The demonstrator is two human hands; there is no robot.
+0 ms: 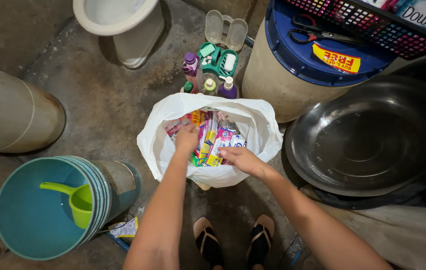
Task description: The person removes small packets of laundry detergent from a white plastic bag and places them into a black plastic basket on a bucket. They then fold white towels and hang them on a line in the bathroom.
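A white plastic bag [258, 131] stands open on the concrete floor, full of several colourful empty sachets and wrappers [212, 141]. My left hand [187, 138] reaches down into the bag with its fingers curled among the wrappers; what they hold is hidden. My right hand [243, 159] rests at the bag's near rim, fingers touching the wrappers and the plastic edge. My feet in dark sandals [234, 240] stand just below the bag.
A teal bucket [28, 225] with a green dipper [75, 199] sits at left. A toilet bowl [118, 20], bottles [193, 70] and a green caddy [218, 57] lie beyond. At right, a blue-lidded drum [293, 75] with scissors [313, 34] and a metal basin [368, 140].
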